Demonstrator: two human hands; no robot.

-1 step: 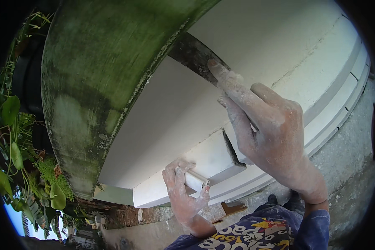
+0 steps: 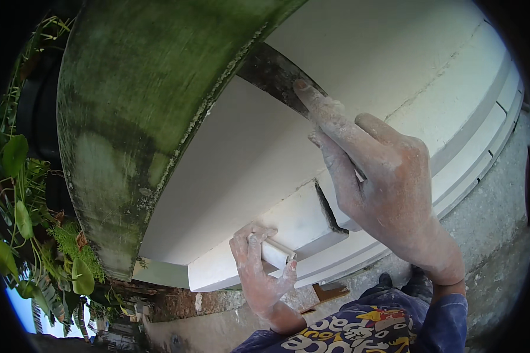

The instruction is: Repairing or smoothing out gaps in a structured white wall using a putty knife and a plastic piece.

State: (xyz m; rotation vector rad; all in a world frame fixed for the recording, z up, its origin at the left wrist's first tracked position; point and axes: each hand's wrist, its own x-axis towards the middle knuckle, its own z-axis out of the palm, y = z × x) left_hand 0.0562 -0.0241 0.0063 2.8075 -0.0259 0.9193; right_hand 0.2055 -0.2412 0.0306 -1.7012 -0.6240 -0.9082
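Note:
My right hand is closed round a tool whose handle it hides. Its dark flat blade lies along the white surface, the far end meeting the mossy green edge, and my index finger rests stretched out on it. Lower down, my left hand grips a short white block with a grooved end, between thumb and fingers. Its fingertips touch the white moulded ledge. A dark jagged gap cuts through that ledge between my hands. White dust coats both hands.
A curved, mossy green slab overhangs the white wall on the left. Leafy plants hang beyond it. Stepped white mouldings curve away to the right above a grey, dusty floor. My shoes stand below.

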